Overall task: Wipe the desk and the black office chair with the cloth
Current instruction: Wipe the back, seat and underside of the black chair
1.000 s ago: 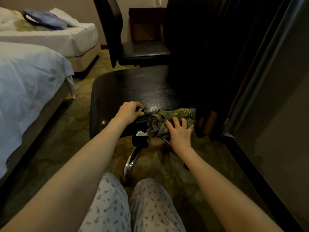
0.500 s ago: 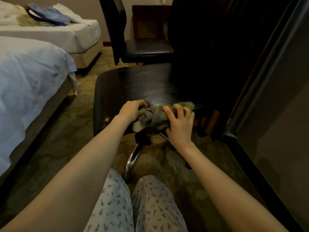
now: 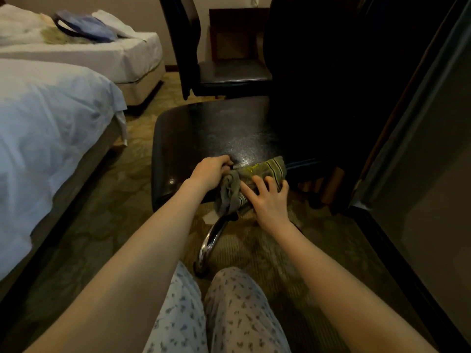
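White bed linen fills the left. Black office chair sits at centre, its glossy seat catching the light, with a chrome base leg showing below the front edge. Left hand: fingers curled, gripping the left end of the cloth at the seat's front edge. Cloth: grey-green, striped, bunched on that edge and hanging partly over it. Right hand: fingers spread and nearly straight, pressing on the cloth's right half. Dark panel far right.
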`<state>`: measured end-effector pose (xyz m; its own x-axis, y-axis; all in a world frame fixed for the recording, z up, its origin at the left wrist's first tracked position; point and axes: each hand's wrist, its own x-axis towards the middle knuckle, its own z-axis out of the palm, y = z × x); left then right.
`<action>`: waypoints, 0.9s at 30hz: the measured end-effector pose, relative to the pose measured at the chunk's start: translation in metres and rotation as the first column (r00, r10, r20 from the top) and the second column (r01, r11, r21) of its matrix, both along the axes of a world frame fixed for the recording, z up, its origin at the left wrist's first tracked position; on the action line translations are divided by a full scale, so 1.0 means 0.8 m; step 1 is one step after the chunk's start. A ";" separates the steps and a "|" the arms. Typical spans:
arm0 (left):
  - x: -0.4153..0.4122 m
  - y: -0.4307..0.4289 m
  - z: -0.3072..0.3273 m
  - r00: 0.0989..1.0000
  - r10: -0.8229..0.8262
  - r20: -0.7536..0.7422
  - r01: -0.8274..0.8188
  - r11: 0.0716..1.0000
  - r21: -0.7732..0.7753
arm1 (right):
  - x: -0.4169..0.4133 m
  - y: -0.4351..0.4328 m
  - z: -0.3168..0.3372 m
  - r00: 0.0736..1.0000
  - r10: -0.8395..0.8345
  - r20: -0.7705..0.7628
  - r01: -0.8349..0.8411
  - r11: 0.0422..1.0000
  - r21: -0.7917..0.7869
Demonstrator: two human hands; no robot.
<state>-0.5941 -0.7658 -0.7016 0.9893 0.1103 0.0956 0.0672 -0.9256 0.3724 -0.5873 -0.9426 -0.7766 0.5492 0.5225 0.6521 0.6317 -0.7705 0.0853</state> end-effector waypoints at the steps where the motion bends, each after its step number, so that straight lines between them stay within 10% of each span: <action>1: 0.001 -0.001 0.001 1.000 0.004 -0.003 -0.004 1.000 -0.005 | 0.001 -0.006 -0.006 1.000 0.008 0.017 -0.007 0.999 -0.033; 8: 0.001 -0.005 0.005 0.999 -0.002 -0.034 0.001 0.999 -0.048 | -0.004 -0.050 -0.049 0.990 -0.086 -0.110 0.063 0.979 -0.195; 17: 0.005 -0.004 0.008 0.997 0.053 -0.050 -0.056 0.997 -0.059 | 0.011 -0.034 0.038 1.000 -0.025 -0.015 0.028 0.951 0.308; 27: 0.016 -0.010 0.018 0.990 0.107 -0.096 -0.105 0.994 0.026 | 0.054 -0.086 -0.007 0.943 -0.231 -0.238 0.266 0.955 0.128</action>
